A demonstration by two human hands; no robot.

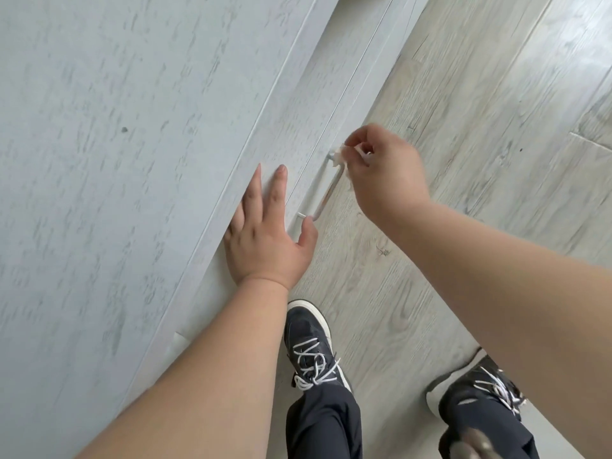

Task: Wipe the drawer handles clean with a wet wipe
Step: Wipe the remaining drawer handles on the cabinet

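- Left hand [265, 233], reaching toward twelve o'clock, lies flat with fingers spread on the drawer front [291, 154], holding nothing.
- Right hand [381, 170] pinches a crumpled wet wipe [341, 157] against the metal drawer handle [326, 193], at its one-o'clock end.
- No readable writing.

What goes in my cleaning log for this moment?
right hand: wet wipe on handle far end | left hand: flat on drawer front

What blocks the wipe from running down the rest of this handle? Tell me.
Nothing visible does. The right hand holds the wet wipe at the handle's far end; the bar is bare, and the left hand's thumb lies beside its near post.
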